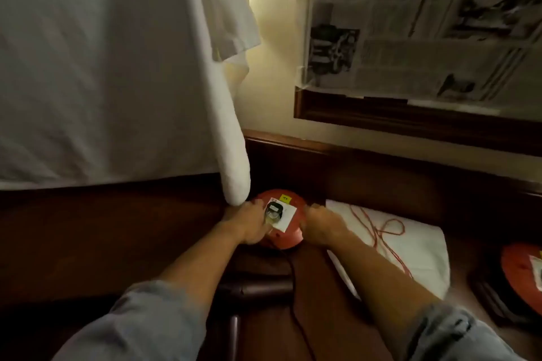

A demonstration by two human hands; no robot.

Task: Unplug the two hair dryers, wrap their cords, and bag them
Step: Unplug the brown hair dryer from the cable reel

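My left hand (249,224) gripped the black plug (274,211) on the red disc (289,231). My right hand (318,224) curled on the disc's far edge, apparently holding it. A white bag (410,246) lay just right of that hand.

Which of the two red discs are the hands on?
The middle disc, with the black plug; both hands flank it. The other sits untouched at right.

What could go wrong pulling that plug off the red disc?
1. The left hand grips the black plug while the right hand holds only the rim of the red disc; the disc may lift or slide.
2. The black cord trails under the arms and could snag.
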